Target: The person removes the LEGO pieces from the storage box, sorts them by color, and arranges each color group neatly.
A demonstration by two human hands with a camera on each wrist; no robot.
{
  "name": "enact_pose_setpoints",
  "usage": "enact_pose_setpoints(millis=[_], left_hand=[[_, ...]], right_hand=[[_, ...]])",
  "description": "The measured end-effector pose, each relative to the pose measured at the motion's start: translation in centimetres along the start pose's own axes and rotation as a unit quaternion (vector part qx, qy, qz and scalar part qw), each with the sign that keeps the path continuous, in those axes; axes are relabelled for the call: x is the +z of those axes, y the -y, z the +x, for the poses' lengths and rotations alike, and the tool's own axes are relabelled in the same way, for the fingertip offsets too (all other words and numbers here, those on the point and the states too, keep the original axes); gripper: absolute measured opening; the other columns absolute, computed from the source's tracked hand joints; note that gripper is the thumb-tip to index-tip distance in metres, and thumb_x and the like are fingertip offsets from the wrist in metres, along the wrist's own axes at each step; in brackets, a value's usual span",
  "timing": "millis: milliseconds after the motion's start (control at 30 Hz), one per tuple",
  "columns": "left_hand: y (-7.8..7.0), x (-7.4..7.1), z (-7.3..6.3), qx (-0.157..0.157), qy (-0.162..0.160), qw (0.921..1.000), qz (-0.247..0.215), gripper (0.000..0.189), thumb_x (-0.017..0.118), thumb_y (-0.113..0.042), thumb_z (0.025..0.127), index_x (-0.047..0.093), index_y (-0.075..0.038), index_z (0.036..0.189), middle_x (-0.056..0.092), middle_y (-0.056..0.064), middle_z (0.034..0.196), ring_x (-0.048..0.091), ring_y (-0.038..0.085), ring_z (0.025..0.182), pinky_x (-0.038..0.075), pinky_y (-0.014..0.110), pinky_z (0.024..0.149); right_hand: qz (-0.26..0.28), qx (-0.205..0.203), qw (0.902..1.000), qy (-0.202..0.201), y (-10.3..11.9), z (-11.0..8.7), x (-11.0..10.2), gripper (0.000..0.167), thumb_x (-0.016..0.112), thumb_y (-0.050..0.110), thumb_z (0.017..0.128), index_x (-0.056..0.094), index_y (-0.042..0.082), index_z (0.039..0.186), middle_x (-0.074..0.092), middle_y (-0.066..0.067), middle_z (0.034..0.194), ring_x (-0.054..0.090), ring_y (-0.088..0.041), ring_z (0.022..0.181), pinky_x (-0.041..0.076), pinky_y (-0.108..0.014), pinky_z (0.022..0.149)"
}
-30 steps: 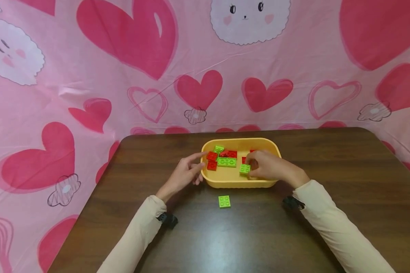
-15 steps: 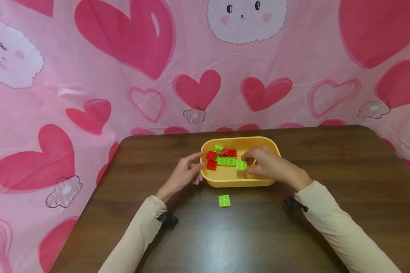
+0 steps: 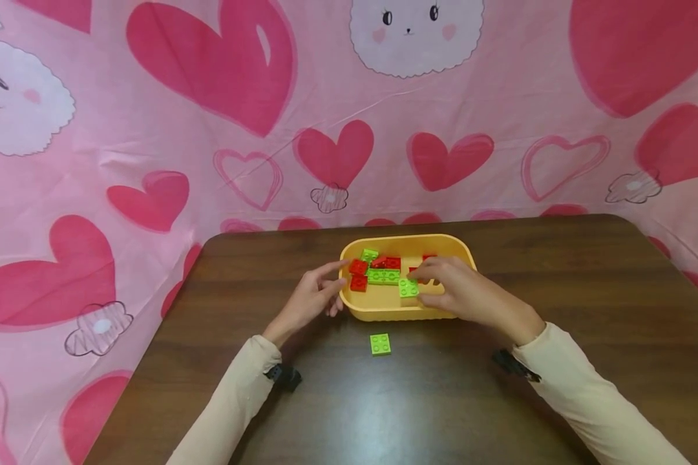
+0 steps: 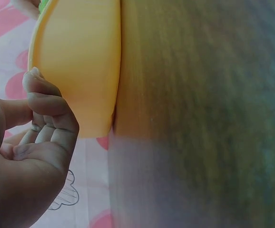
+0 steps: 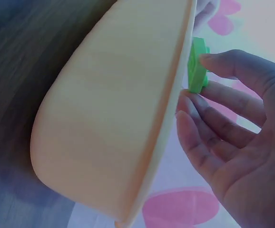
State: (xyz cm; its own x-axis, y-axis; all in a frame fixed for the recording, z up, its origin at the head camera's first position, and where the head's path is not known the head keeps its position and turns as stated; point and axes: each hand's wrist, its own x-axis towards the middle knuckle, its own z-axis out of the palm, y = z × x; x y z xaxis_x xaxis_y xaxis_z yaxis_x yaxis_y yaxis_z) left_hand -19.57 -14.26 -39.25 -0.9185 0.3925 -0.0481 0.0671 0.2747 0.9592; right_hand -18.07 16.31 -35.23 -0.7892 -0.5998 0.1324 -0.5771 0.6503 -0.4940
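Observation:
A shallow yellow plastic tub [image 3: 384, 314] stands on the table with red and green toy building bricks inside. My left hand [image 3: 309, 298] holds its left rim, index finger and thumb at the edge and the other fingers curled outside; the left wrist view shows this hand [image 4: 42, 137] against the tub wall. Over the tub's right half, my right hand [image 3: 465, 290] pinches a light green four-stud brick [image 3: 408, 288]. In the right wrist view the green brick [image 5: 197, 66] sits between thumb and fingers, above the rim. Another green brick [image 3: 380, 344] lies on the table in front.
Inside the tub, a long green brick [image 3: 383, 277], a red brick [image 3: 358, 283] and several others cluster at the left. A red brick [image 3: 429, 257] shows behind my right hand. The brown table [image 3: 256, 258] ends at a pink heart-print cloth [image 3: 465, 97].
My right hand has moved a little left with the green brick, which now sits closer to the long green brick. The left hand has stayed at the rim.

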Motion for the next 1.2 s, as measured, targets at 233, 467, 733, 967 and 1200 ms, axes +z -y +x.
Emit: enact_pose_setpoints(millis=[233,467,733,967,1200], left_hand=[[1.4,0.1,0.4,0.011,-0.006,0.9999,0.004,0.049,0.057,-0.008,0.101,0.044,-0.007,0.149,0.065,0.021,0.071,0.056,0.024,0.052,0.05,0.028,0.049],[1.6,0.4,0.4,0.02,-0.014,0.9996,0.011,0.047,0.058,-0.01,0.101,0.048,-0.009,0.147,0.065,0.015,0.068,0.056,0.024,0.051,0.05,0.027,0.049],[1.7,0.4,0.4,0.03,-0.02,0.9992,0.015,0.047,0.059,-0.008,0.1,0.048,-0.006,0.146,0.064,0.014,0.066,0.056,0.023,0.049,0.05,0.027,0.048],[1.8,0.3,0.4,0.025,-0.022,0.9993,0.02,0.047,0.059,-0.009,0.1,0.048,-0.008,0.146,0.064,0.014,0.067,0.057,0.023,0.05,0.05,0.026,0.049],[1.6,0.2,0.1,0.028,-0.022,0.9992,0.019,0.047,0.059,-0.009,0.101,0.048,-0.007,0.146,0.064,0.014,0.068,0.057,0.024,0.051,0.05,0.027,0.048]], right_hand=[[-0.001,-0.015,0.9993,-0.035,0.9,-1.8,0.3,0.044,0.081,0.02,0.083,0.069,0.008,0.124,0.067,-0.009,0.123,0.06,-0.028,0.114,0.053,-0.047,0.094],[-0.004,-0.069,0.9938,-0.087,1.2,-3.3,1.1,0.043,0.084,0.015,0.081,0.07,0.005,0.121,0.069,-0.008,0.12,0.064,-0.025,0.111,0.055,-0.043,0.09],[0.009,-0.104,0.991,-0.084,2.0,-3.9,3.1,0.039,0.086,0.013,0.078,0.072,0.01,0.115,0.07,0.002,0.112,0.064,-0.016,0.103,0.056,-0.038,0.088],[0.006,-0.097,0.995,-0.021,2.2,-4.0,5.3,0.03,0.08,0.014,0.084,0.072,0.008,0.112,0.068,0.003,0.107,0.062,-0.013,0.096,0.056,-0.036,0.086],[-0.028,-0.07,0.9969,0.023,2.2,-3.9,6.1,0.026,0.077,0.014,0.087,0.072,0.006,0.11,0.069,0.001,0.102,0.062,-0.011,0.093,0.056,-0.036,0.084]])
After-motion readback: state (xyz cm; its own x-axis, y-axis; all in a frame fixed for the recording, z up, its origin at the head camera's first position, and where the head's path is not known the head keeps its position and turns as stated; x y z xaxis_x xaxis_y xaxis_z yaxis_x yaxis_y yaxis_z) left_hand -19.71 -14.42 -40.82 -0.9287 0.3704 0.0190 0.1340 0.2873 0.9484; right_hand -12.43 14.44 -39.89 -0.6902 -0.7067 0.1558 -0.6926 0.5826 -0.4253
